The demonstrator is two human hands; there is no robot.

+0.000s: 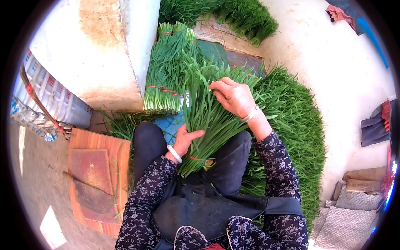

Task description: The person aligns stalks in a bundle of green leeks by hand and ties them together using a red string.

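A loose bunch of garlic chives [208, 137] rests across my lap, its stem ends toward me with an orange-red band round them. My left hand [185, 141] grips its left side, thumb over the leaves and the other fingers partly hidden. Above the bunch's right side, my right hand [237, 100] is closed in a pinch at a chive leaf among the upper leaves. A thick pile of loose garlic chives [291, 125] spreads to my right. Tied chive bundles [166, 71] with red bands are stacked ahead, to the left of the held bunch.
At my left, a wooden board [79, 143] carries a smaller reddish board [93, 160] and a broad-bladed knife [93, 193]. A large white block [135, 54] and a white woven basket [66, 102] stand beyond. More greens [246, 18] lie ahead; folded mats [346, 216] lie far right.
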